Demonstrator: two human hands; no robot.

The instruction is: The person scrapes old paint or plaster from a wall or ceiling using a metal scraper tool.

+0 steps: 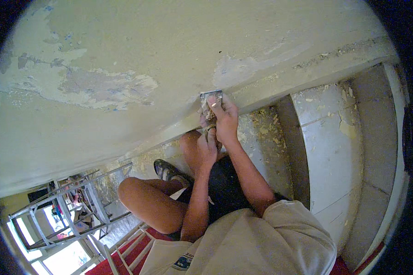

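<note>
Both hands are closed on a paint scraper point(206, 110) whose flat blade is caked with pale residue. Its straight dark edge points away from me, at the lower part of the wall point(170, 50), just above the skirting ledge. My right hand point(227, 121) grips the upper part, with fingers lying over the blade. Below it, my left hand point(207, 145) wraps the handle, which is mostly hidden. Bare grey-white patches point(243, 68) show where the wall's yellowish paint is gone.
Stair steps point(328, 137) strewn with paint flakes run along my right. A metal ladder point(64, 208) stands at lower left, near a white railing point(128, 252) and red flooring. My bent knee point(142, 199) and sandalled foot point(166, 169) are close to the wall.
</note>
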